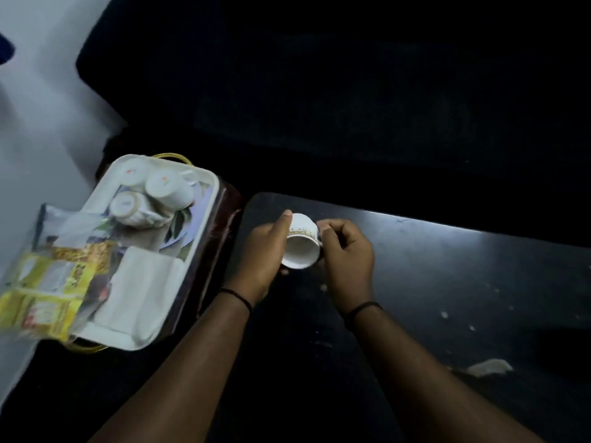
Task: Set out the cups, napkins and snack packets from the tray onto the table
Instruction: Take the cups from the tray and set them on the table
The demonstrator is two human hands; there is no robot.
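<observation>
White cup (302, 243) tilted, fingers of both hands closed around it above table (447, 266).

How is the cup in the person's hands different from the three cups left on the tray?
The held cup is above the dark table, tipped with its open mouth toward the camera; the three cups on the tray lie bunched together, bases showing. The held cup is gripped by the left hand and right hand; the tray cups are untouched. All are white with gold trim.
</observation>
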